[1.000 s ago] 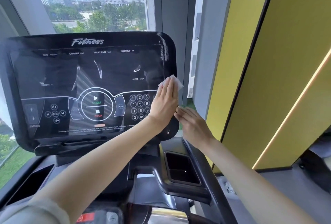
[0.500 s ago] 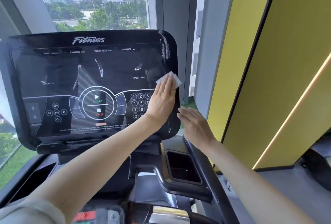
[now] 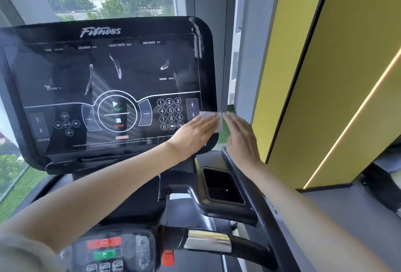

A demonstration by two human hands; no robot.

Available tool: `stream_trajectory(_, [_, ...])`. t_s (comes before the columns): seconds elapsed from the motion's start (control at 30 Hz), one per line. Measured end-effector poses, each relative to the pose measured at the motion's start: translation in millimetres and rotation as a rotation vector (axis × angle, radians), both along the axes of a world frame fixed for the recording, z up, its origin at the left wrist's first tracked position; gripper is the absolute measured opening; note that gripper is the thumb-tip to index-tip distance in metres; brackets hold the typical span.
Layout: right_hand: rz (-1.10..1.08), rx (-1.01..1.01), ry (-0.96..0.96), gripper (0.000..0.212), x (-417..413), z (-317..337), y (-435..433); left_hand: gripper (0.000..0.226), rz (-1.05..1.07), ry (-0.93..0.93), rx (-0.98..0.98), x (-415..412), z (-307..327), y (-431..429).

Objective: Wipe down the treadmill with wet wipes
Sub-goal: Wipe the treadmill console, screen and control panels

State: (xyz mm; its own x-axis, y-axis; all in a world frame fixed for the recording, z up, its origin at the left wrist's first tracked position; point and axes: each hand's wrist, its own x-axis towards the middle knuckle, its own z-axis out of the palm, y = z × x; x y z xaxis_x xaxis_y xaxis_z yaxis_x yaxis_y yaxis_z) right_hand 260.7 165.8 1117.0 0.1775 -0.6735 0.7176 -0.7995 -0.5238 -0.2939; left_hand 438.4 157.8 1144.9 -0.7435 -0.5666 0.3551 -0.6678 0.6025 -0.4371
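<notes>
The treadmill's black console screen (image 3: 104,80) fills the left of the view, with wet streaks on its glass. My left hand (image 3: 193,132) lies flat with straight fingers at the screen's lower right corner and presses a white wet wipe (image 3: 213,120) against it. The wipe sticks out past my fingertips at the console's right edge. My right hand (image 3: 240,139) is flat with straight fingers, just right of the console's edge, next to the wipe. Whether it touches the console or the wipe I cannot tell.
A black cup holder (image 3: 223,186) sits below the console on the right. The handlebar with a silver grip (image 3: 208,240) and a small button panel (image 3: 108,250) lie near the bottom. A yellow wall panel (image 3: 325,65) stands close on the right; windows are behind.
My left hand slid the wipe down the screen's right side to the lower right corner, uncovering the arrow buttons. My right hand stayed by the console's right edge.
</notes>
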Motion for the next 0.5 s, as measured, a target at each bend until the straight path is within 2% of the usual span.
stream_trajectory(0.1, [0.051, 0.006, 0.070, 0.055, 0, -13, 9, 0.051, -0.083, -0.098, 0.086, 14, -17, 11])
stream_trajectory(0.17, [0.086, 0.035, 0.088, 0.060, 1, -19, 12, 0.043, -0.093, -0.078, 0.015, 12, -4, 2])
stream_trajectory(0.27, [0.090, 0.070, 0.044, 0.064, 8, -17, 12, 0.045, -0.047, -0.116, -0.077, 6, 14, -8])
stream_trajectory(0.33, [0.089, 0.072, 0.017, 0.062, 10, -18, 12, 0.047, -0.043, -0.183, -0.053, 11, 1, 0])
stream_trajectory(0.43, [0.101, 0.108, 0.031, 0.060, 7, -30, 18, 0.053, -0.067, -0.389, 0.025, 27, -24, 17])
stream_trajectory(0.5, [0.102, 0.123, 0.044, 0.060, 3, -37, 21, 0.050, -0.098, -0.351, -0.013, 26, -20, 13])
